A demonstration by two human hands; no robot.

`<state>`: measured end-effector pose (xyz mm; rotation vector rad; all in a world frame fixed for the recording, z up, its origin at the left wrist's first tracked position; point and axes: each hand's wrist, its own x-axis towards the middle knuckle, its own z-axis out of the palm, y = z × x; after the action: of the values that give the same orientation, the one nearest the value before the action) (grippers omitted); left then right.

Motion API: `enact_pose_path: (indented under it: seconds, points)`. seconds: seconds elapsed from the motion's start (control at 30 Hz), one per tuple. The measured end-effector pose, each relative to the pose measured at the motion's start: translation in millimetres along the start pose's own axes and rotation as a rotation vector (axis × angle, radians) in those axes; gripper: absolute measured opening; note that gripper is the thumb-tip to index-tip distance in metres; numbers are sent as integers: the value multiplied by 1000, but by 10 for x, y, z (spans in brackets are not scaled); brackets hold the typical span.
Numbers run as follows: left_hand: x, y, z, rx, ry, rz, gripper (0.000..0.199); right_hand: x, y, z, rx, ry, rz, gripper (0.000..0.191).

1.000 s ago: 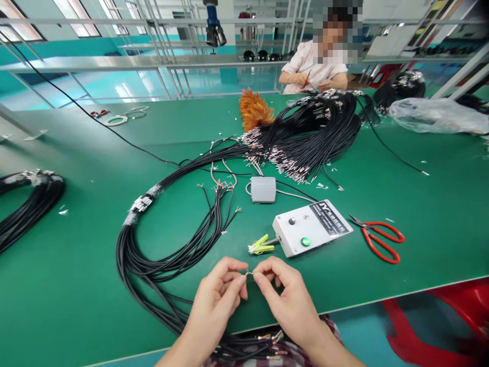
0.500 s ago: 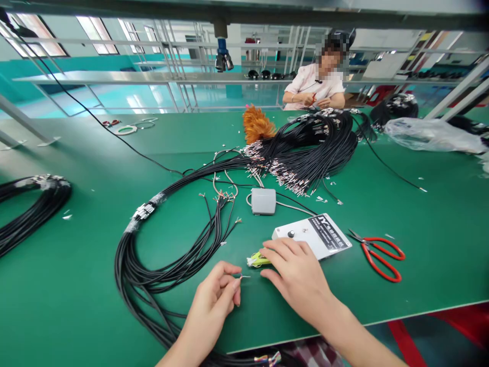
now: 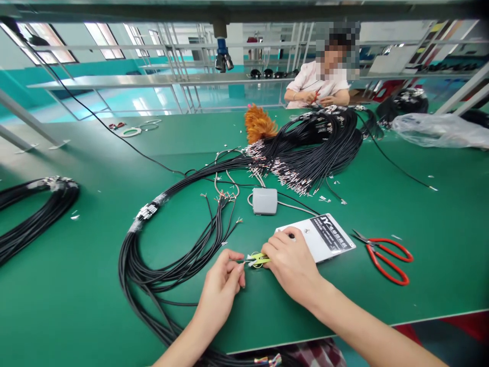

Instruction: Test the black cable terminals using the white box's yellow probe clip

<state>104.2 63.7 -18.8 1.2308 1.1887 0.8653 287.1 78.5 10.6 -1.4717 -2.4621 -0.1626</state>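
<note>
My left hand [image 3: 225,278] pinches a thin wire, its tip pointing right toward a yellow-green clip [image 3: 261,259]. My right hand [image 3: 292,260] closes around the back of that clip, squeezing it at the front of a white control box [image 3: 319,242]. Wire tip and clip jaws meet or nearly meet; whether the jaws hold the wire I cannot tell. The box has a black label marked JY, and my right hand partly covers its knob. Left of my hands curves a bundle of black cables [image 3: 128,260], with stripped coloured ends near the middle.
Red-handled scissors [image 3: 387,260] lie right of the box. Behind it sits a grey pedal-like block [image 3: 265,201] with a cord. Farther back are a large cable heap [image 3: 324,148], an orange duster [image 3: 260,125] and a plastic bag [image 3: 439,128]. Another person [image 3: 319,86] sits across the table.
My right hand has gone from hovering open over the clip to gripping it. My left hand has moved slightly right and up, bringing the wire tip to the clip.
</note>
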Motion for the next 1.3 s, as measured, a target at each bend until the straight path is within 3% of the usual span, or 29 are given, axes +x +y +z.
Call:
enact_pose_path:
  seconds: [0.3,0.73,1.3]
  points:
    - [19,-9,30,124,19,26,12,-14,12,1,14,-10,12,11]
    - [38,-30,36,118,22,22,18,-14,9,7,8,-6,16,9]
    - [36,72,49,303,-3,75,8,-17,-19,4,-26,-35,20,8]
